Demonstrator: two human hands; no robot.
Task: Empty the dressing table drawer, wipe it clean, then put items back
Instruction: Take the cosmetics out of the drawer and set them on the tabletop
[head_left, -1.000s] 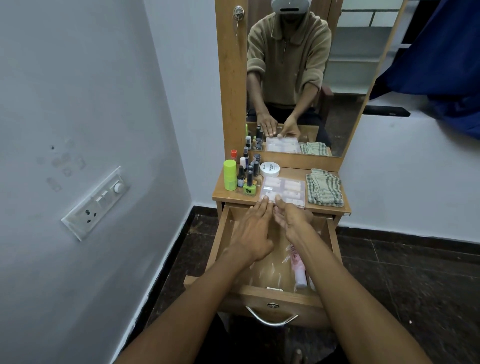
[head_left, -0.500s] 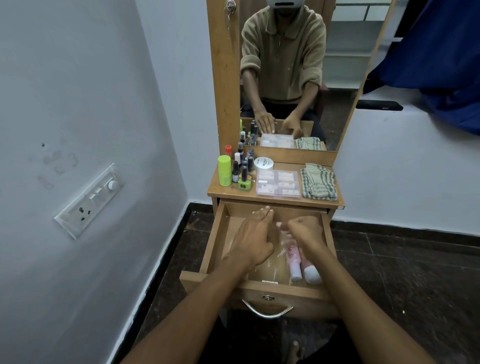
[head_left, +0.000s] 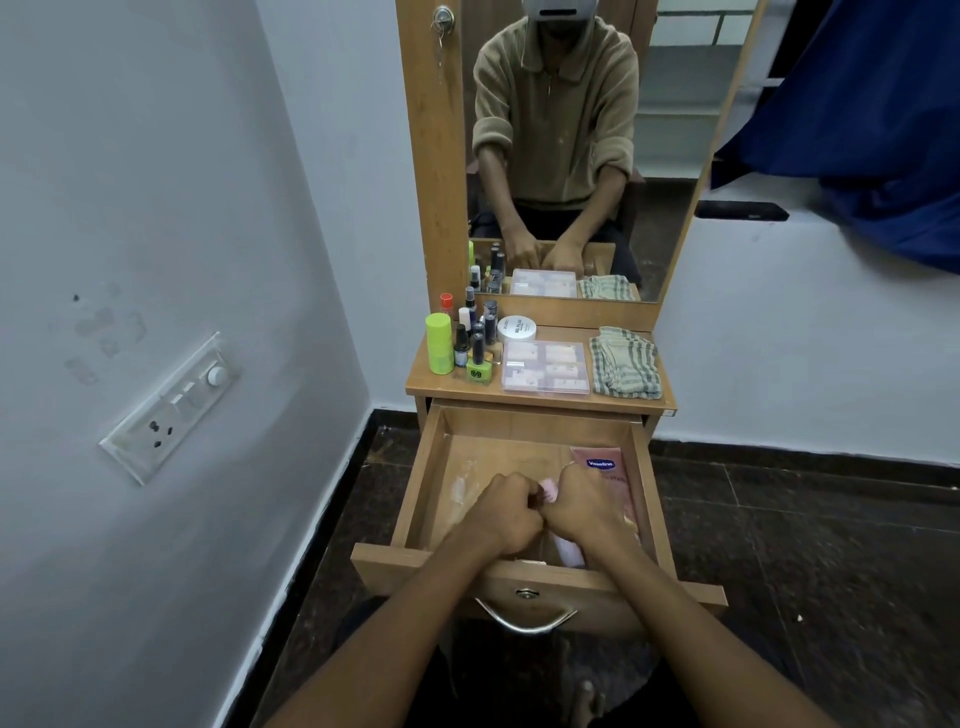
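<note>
The wooden drawer (head_left: 415, 493) of the dressing table stands pulled out. Both hands are down inside it, fists close together. My left hand (head_left: 501, 512) has its fingers curled and pinches the end of a small pink tube (head_left: 548, 490). My right hand (head_left: 587, 506) curls round the tube's body, whose white cap shows below the hand. A pink Vaseline tube (head_left: 605, 467) lies at the drawer's back right. Some clear plastic (head_left: 462, 486) lies on the drawer floor at the left. What is under the hands is hidden.
On the tabletop (head_left: 540, 401) stand a green can (head_left: 439, 351), several nail polish bottles (head_left: 478, 353), a white jar (head_left: 517, 327), a clear compartment box (head_left: 545, 366) and a folded checked cloth (head_left: 626, 364). A mirror (head_left: 670, 130) rises behind. The wall is close on the left.
Both hands drew back from the tabletop's clear box into the drawer and curled into fists round the pink tube. The camera has tipped down towards the drawer.
</note>
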